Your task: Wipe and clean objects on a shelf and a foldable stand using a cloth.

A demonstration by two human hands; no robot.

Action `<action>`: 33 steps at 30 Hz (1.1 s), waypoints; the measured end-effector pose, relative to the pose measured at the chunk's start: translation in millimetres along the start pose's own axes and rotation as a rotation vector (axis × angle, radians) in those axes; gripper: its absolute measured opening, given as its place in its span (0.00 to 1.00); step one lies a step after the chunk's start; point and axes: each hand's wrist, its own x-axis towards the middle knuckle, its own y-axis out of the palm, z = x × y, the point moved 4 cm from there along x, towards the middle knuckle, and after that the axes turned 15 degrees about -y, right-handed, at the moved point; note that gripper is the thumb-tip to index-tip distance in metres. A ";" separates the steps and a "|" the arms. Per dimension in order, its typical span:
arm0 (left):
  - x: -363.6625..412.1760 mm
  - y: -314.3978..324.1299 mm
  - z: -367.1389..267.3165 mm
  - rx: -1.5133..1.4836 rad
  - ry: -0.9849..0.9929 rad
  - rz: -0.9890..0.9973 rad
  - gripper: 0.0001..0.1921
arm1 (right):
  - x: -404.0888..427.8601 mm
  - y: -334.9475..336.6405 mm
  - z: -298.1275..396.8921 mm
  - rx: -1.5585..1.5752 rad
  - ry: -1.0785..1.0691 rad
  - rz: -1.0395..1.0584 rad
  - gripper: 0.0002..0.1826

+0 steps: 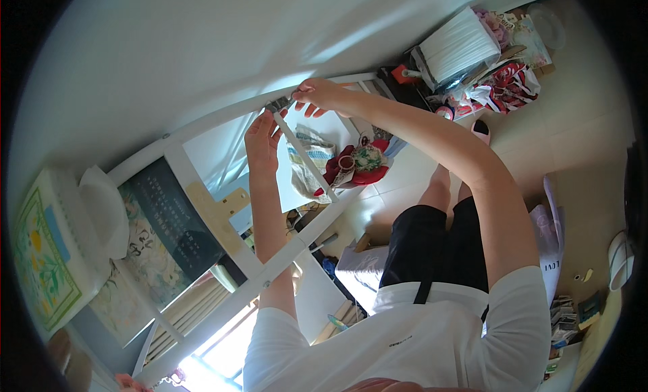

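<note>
My left hand [263, 134] is raised, its fingertips against the lower end of a small grey item [279, 104], perhaps a clip or band. At the item's other end, the thumb and forefinger of my right hand [319, 96] pinch it, with the other fingers loosely spread. The grey item lies along the upper rail of a white rack frame [212, 116], where a thin white crossbar [306, 159] meets it. What exactly it is cannot be told. Beyond the crossbar hang a striped cloth [310, 162] and a red-wrapped bouquet [367, 164].
On the rack's left part stand a lemon-patterned box [48, 250] and a dark printed panel [169, 217]. A wrapped white stack [459, 48] and patterned bags [506, 88] lie at the upper right. A white slipper [620, 260] is on the floor.
</note>
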 end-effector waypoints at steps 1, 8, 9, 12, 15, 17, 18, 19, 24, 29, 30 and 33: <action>-0.6 -1.1 1.0 0.000 -0.001 -0.003 0.12 | 0.2 -0.2 2.0 -0.005 -0.022 -0.021 0.15; -5.3 10.2 4.7 -0.053 -0.093 0.157 0.18 | -4.7 -4.6 48.7 -0.369 -0.408 -0.094 0.11; -6.9 8.6 4.0 -0.059 -0.102 0.177 0.19 | -11.4 2.3 66.6 -0.519 -0.463 -0.113 0.11; -6.3 10.4 1.3 -0.064 -0.081 0.180 0.18 | -14.5 16.1 87.0 -0.739 -0.541 -0.107 0.12; -3.1 14.3 0.7 -0.133 -0.050 0.226 0.16 | -8.7 25.4 98.1 -0.859 -0.566 -0.025 0.15; -1.4 12.3 1.7 -0.192 -0.068 0.295 0.15 | -3.5 32.3 102.7 -0.904 -0.565 0.035 0.16; -0.3 13.3 2.3 -0.253 -0.085 0.370 0.14 | -0.4 33.1 104.6 -0.881 -0.546 0.083 0.17; 1.2 11.4 3.2 -0.251 -0.085 0.370 0.14 | 2.0 35.2 106.1 -0.857 -0.526 0.131 0.18; -1.5 13.6 6.9 -0.421 -0.163 0.584 0.12 | 6.6 51.1 112.4 -0.861 -0.469 0.229 0.18; -24.3 10.7 6.6 -0.188 -0.018 0.219 0.16 | 4.8 52.8 110.2 -0.786 -0.359 0.301 0.17; -25.8 9.9 3.3 -0.079 0.083 0.147 0.18 | 4.4 50.5 108.1 -0.651 -0.388 0.261 0.16; -25.0 6.7 -2.2 0.011 0.169 -0.051 0.17 | 8.2 46.4 100.9 -0.496 -0.448 0.237 0.15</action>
